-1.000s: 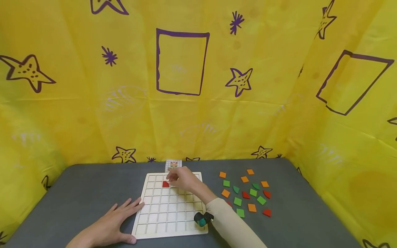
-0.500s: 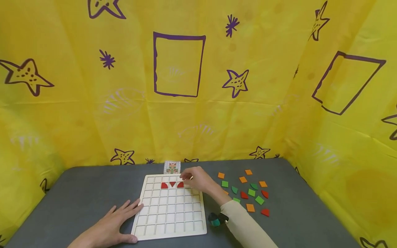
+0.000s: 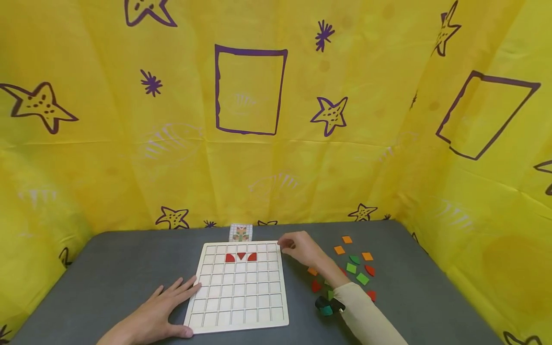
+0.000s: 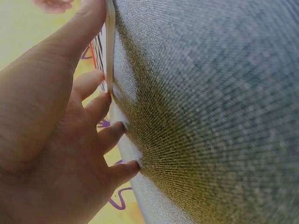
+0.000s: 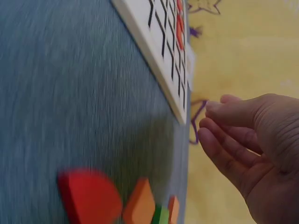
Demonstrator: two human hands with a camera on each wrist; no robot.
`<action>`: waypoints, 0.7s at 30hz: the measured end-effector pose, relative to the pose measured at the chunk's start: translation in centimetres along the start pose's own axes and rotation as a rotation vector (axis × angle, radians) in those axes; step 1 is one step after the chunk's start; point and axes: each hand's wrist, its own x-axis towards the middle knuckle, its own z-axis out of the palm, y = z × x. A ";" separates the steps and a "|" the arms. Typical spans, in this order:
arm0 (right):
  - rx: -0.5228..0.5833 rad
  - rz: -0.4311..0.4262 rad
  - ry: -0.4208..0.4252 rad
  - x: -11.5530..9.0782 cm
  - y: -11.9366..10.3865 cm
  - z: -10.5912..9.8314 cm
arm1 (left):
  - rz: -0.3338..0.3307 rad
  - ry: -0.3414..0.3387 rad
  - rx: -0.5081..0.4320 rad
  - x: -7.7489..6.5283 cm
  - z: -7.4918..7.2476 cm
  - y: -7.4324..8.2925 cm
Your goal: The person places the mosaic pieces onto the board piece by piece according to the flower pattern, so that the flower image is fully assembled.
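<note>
A white gridded board lies on the table. Three red pieces sit in its second row from the top: a left quarter-circle, a triangle and a right quarter-circle. My left hand rests spread at the board's left edge; in the left wrist view its thumb lies along the board's side and the other fingertips touch the cloth. Just past the board's top right corner is my right hand, above the table. Its fingers are loosely bent, and the right wrist view shows nothing between thumb and fingertips.
Loose orange squares, green squares, green curved pieces and red pieces lie scattered right of the board, partly behind the right forearm. A small pattern card stands at the board's top edge. Yellow cloth encloses the table.
My right hand has withdrawn rightward from the board's second row to beyond its right edge. The red triangle and right quarter-circle, hidden behind it earlier, now show. My left hand has stayed put.
</note>
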 end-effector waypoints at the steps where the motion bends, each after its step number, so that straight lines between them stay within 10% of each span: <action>1: -0.007 0.009 0.004 -0.2 0.4 -0.3 | 0.001 0.001 0.001 0.0 0.0 0.0; 21: 0.038 0.261 0.094 -2.6 5.8 -2.7 | 0.018 0.016 -0.029 -0.3 0.0 0.1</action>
